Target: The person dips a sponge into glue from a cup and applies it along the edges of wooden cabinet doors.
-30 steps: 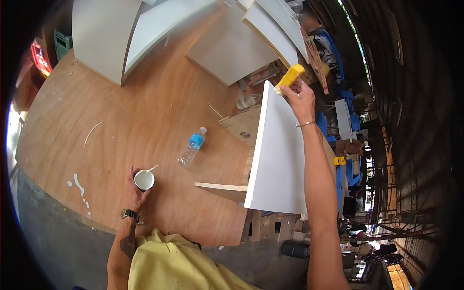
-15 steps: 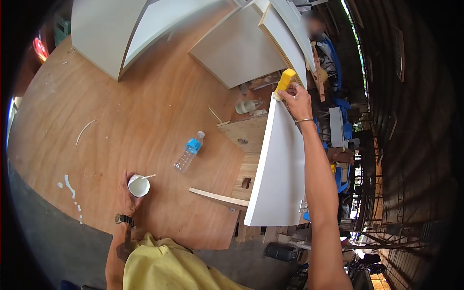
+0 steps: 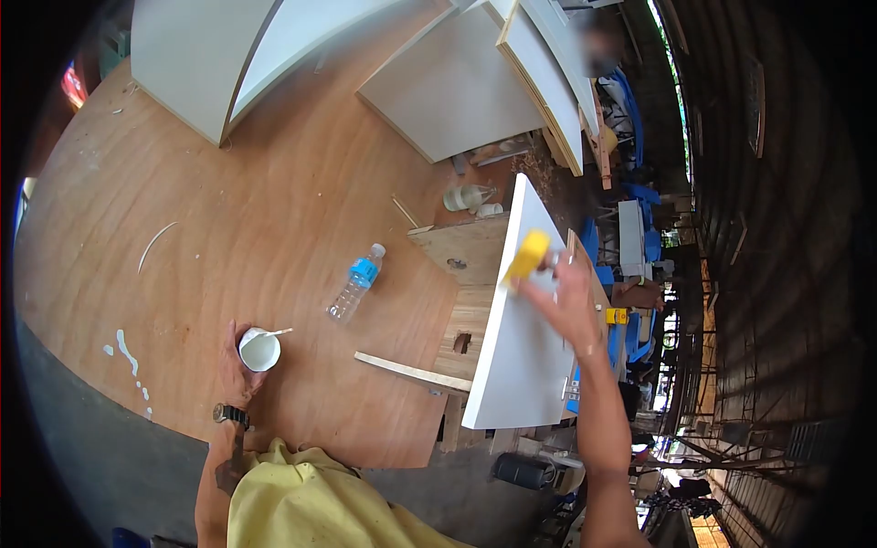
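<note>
My left hand (image 3: 236, 370) is wrapped around a white cup (image 3: 259, 352) with pale liquid and a thin stick (image 3: 280, 332) leaning on its rim. My right hand (image 3: 568, 297), blurred by motion, pinches a yellow sponge-like block (image 3: 527, 254); its exact kind is unclear. The block is at the long narrow edge of a white board (image 3: 525, 356), about midway along. That board stands on its side over wooden supports (image 3: 475, 306). Between my hands a clear plastic bottle (image 3: 354, 289) with a blue label lies on the plywood table (image 3: 201, 228).
White panels (image 3: 457, 87) lie and lean at the far side of the table. A second bottle (image 3: 468, 197) is beyond the supports. White spills (image 3: 128, 354) mark the table's near left. A blurred person (image 3: 600, 50) is at the back, and a small yellow container (image 3: 617, 316) sits to the right.
My right hand has drawn the yellow block from the board's far corner toward me along its edge. The left hand still holds the cup in nearly the same spot.
</note>
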{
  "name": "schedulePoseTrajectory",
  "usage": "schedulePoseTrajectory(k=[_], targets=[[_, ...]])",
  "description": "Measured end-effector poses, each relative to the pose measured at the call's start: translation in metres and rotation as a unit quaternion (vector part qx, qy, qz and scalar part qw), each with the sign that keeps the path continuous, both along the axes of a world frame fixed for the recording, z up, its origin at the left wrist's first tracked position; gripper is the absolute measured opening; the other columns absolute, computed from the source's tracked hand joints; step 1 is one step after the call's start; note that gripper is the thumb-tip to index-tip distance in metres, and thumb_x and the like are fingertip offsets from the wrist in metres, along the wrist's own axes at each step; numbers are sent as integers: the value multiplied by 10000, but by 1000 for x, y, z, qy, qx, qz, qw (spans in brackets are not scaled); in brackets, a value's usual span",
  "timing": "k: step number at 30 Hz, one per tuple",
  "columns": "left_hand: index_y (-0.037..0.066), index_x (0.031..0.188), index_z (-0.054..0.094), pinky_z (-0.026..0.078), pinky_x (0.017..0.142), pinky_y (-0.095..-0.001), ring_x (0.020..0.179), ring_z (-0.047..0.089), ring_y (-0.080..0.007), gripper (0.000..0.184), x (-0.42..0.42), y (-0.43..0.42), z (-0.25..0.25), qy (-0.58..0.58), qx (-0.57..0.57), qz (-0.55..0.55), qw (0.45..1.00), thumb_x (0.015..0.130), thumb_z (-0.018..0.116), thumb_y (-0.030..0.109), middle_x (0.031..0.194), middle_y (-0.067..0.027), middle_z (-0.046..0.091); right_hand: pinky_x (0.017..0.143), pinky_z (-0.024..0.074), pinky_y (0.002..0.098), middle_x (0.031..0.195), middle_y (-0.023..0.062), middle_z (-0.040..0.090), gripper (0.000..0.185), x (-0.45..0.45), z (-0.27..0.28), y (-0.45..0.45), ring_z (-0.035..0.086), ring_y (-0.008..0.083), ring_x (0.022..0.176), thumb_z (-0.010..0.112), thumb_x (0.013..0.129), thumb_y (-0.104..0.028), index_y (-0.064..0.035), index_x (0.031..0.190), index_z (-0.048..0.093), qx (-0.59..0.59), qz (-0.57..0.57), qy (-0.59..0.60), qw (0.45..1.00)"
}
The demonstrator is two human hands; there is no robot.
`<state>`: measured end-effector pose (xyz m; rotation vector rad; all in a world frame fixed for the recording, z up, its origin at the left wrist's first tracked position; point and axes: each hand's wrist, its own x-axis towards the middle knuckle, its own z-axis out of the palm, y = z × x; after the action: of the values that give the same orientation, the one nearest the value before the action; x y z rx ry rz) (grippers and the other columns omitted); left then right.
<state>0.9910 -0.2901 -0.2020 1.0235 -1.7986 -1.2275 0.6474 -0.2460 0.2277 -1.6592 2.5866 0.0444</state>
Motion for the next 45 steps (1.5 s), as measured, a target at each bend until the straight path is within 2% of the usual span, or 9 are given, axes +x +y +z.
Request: schedulePoseTrajectory(k=[6, 11, 16, 25, 31, 37, 40, 43, 45], targets=[[7, 1460, 243, 446, 950, -418, 1079, 588, -329, 975, 0, 1, -3, 17, -2, 4, 1000, 695, 794, 253, 1236, -160, 579, 735, 481, 372, 889, 140, 602, 305, 57, 28, 33, 597, 285, 823, 793, 739, -202, -13, 946, 671, -20, 73, -77, 994], [3, 1458, 243, 457, 941, -409, 1079, 589, -325, 962, -2, -1, 2, 17, 9, -2, 1000, 700, 796, 217, 1233, -162, 580, 739, 483, 357, 875, 127, 619, 325, -1, 27, -6, 620, 222, 835, 773, 770, -232, 4, 969, 673, -91, -88, -55, 990], [1, 1452, 243, 456, 954, -412, 1083, 591, -331, 966, -3, -1, 1, 23, 11, 0, 1000, 692, 802, 211, 1236, -158, 580, 730, 493, 364, 888, 144, 649, 383, -78, -10, -36, 650, 232, 826, 752, 781, -282, 6, 1021, 677, -199, -48, -100, 974], [16, 1458, 234, 458, 952, -413, 1091, 591, -335, 975, -1, 0, -3, 4, -1, 1, 1000, 687, 803, 196, 1244, -164, 579, 717, 485, 367, 865, 150, 611, 383, -42, -7, -19, 628, 287, 781, 769, 760, -283, 5, 995, 677, -54, -45, 17, 997], [15, 1463, 232, 454, 951, -417, 1101, 585, -340, 985, 1, -2, -1, 3, 6, -7, 1000, 698, 796, 273, 1259, -168, 569, 726, 477, 380, 885, 121, 597, 339, 22, -4, 44, 599, 296, 823, 783, 727, -181, -25, 1007, 674, -36, 73, 21, 996], [-8, 1470, 180, 388, 1040, -422, 1203, 507, -351, 1043, 6, -2, -1, 8, 51, -50, 997, 698, 801, 316, 1354, -205, 476, 794, 457, 358, 985, 40, 633, 418, 136, 18, 102, 581, 245, 901, 781, 692, -176, -73, 1080, 662, 71, 140, -170, 973], [-22, 1473, 135, 314, 1106, -431, 1306, 397, -359, 1115, 21, -9, 33, -3, 40, -94, 995, 682, 813, 374, 1451, -227, 340, 812, 450, 349, 989, 34, 621, 472, 169, 0, 115, 564, 231, 909, 758, 726, -159, -57, 1168, 625, 35, 144, -256, 955], [-22, 1475, 110, 258, 1134, -452, 1359, 312, -365, 1222, 54, -6, 76, 2, -58, -79, 995, 631, 842, 473, 1463, -234, 273, 825, 446, 342, 1006, 48, 609, 498, 193, -30, 115, 551, 214, 912, 739, 752, -151, -47, 1218, 597, -14, 133, -214, 968], [-21, 1451, 205, 311, 1092, -464, 1293, 394, -369, 1175, 66, 3, 146, 103, 73, -134, 983, 610, 856, 478, 1400, -236, 358, 831, 446, 348, 1019, 65, 601, 511, 211, -52, 111, 543, 217, 919, 715, 790, -144, -44, 1264, 554, -70, 113, -227, 965]])
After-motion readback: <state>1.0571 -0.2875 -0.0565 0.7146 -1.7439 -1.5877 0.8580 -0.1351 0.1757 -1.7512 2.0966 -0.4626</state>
